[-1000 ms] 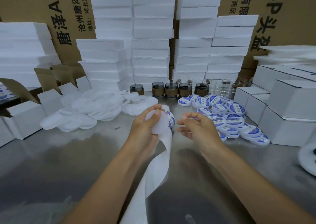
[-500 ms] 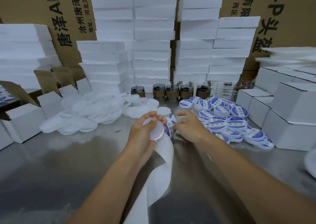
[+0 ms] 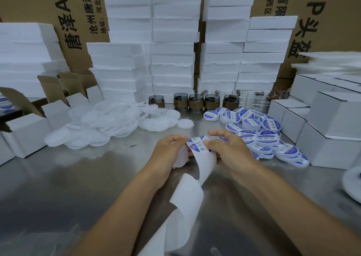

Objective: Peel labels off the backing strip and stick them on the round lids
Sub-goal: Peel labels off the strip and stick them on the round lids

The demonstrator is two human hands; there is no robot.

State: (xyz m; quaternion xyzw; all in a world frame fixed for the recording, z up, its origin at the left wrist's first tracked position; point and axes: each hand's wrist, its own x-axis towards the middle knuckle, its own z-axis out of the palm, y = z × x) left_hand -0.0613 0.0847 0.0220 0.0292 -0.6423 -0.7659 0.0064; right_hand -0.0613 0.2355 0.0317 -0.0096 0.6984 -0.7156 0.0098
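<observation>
Mid-task. Labelled lids [image 3: 265, 138] heaped centre right, done; bigger unlabelled pile [image 3: 97, 123] centre left, yet to do. Left hand [image 3: 168, 152] curled round bare lid [image 3: 180, 159] and top of backing strip [image 3: 190, 195], frame centre. Right hand [image 3: 230, 150] pinching label [image 3: 198, 148] there, likely mid-peel.

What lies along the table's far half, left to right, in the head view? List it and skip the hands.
open white cartons → pile of plain lids → lone plain lid → pile of labelled lids → closed white boxes
</observation>
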